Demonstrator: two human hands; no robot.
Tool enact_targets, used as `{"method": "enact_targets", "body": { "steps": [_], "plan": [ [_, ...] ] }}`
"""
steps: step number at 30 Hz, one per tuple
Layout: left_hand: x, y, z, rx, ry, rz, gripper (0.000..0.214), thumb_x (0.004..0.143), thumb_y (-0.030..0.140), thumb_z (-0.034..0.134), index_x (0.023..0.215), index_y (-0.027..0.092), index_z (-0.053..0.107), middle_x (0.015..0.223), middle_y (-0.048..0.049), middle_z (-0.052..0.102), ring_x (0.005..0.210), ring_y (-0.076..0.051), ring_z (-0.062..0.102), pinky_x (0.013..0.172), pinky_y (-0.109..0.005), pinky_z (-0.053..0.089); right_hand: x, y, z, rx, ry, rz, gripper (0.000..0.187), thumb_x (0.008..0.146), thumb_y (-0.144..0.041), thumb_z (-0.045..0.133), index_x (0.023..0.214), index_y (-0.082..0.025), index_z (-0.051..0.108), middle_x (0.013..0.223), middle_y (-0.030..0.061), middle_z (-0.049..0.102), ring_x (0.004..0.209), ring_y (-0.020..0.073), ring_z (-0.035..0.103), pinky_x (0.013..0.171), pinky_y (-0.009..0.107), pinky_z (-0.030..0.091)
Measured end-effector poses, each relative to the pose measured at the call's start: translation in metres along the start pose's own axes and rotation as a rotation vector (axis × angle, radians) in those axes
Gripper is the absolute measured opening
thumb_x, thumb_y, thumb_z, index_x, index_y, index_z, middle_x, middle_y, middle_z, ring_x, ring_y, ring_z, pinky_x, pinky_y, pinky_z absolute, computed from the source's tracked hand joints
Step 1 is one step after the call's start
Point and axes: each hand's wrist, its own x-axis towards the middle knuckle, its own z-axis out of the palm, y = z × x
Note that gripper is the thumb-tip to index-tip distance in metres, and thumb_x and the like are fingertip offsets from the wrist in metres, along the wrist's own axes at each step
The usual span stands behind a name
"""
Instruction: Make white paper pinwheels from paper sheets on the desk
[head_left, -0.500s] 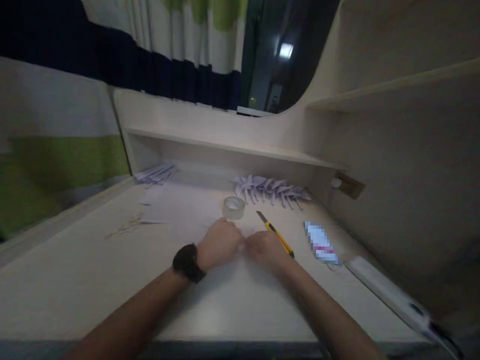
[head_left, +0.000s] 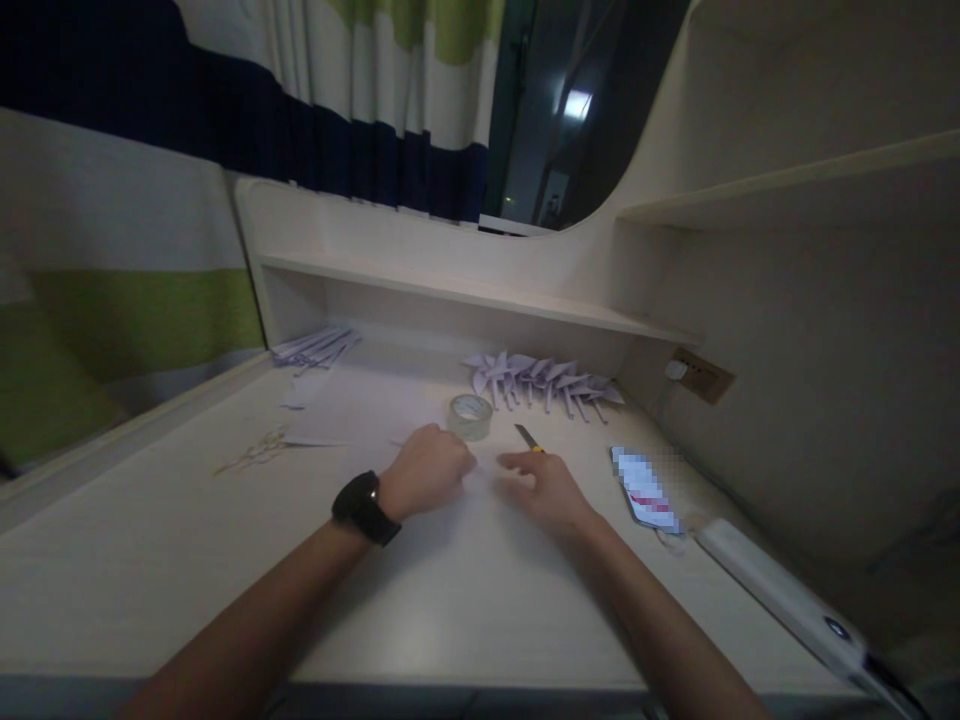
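My left hand [head_left: 426, 470], with a black watch on its wrist, rests curled on the pale desk [head_left: 150, 560], fingers closed on a small piece of white paper [head_left: 487, 465] that is hard to make out. My right hand [head_left: 546, 484] lies just to its right with fingers stretched out flat over the paper's edge, covering most of a yellow utility knife [head_left: 528, 438]. A roll of clear tape [head_left: 470, 416] stands just beyond both hands.
A row of folded paper cranes [head_left: 544, 378] sits under the low shelf [head_left: 480, 292]. More folded paper [head_left: 315, 348] and loose sheets [head_left: 352, 415] lie at the back left, scissors [head_left: 251, 450] nearby. A white power strip [head_left: 780, 600] and a packet [head_left: 646, 490] lie right.
Both hands have slid a little farther from me, and the right hand has opened from a pinch to stretched fingers. The hands now stand slightly apart.
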Motion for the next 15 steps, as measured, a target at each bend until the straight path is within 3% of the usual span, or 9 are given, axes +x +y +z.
{"method": "enact_targets", "body": {
  "steps": [2,6,11,15],
  "plan": [
    [0.001,0.007,0.0,-0.041,0.002,0.022,0.016,0.073,0.017,0.052,0.066,0.018,0.066,0.067,-0.0063,0.067,0.065,-0.021,0.061,0.059,-0.032,0.036,0.0,-0.006,0.008,-0.03,-0.028,-0.018,0.031,0.078,-0.034,0.061,0.103,-0.019,0.069,0.096,0.0078,0.071,0.083,0.02,0.064,0.073,0.028,0.044],
    [0.001,0.019,0.001,-0.077,-0.004,0.035,0.016,0.074,0.019,0.052,0.068,0.018,0.068,0.068,-0.0077,0.069,0.067,-0.022,0.062,0.061,-0.032,0.038,-0.001,-0.016,0.018,-0.085,-0.069,-0.011,0.021,0.083,-0.032,0.055,0.088,-0.021,0.072,0.081,0.0064,0.071,0.075,0.0185,0.063,0.066,0.026,0.041],
    [0.002,0.02,0.005,-0.073,-0.016,0.052,0.015,0.07,0.014,0.053,0.064,0.016,0.066,0.067,-0.0078,0.068,0.068,-0.022,0.062,0.064,-0.033,0.04,-0.001,-0.017,0.018,-0.091,-0.112,-0.005,0.024,0.084,-0.028,0.053,0.07,-0.018,0.07,0.067,0.0046,0.069,0.059,0.0144,0.059,0.055,0.023,0.034],
    [0.0,0.019,0.006,-0.083,-0.008,0.052,0.014,0.07,0.014,0.052,0.066,0.016,0.065,0.069,-0.0079,0.068,0.068,-0.022,0.063,0.063,-0.032,0.04,-0.001,-0.016,0.019,-0.029,-0.103,0.011,0.024,0.082,-0.025,0.053,0.066,-0.016,0.069,0.064,0.0044,0.068,0.057,0.0131,0.057,0.053,0.022,0.033]
  ]
}}
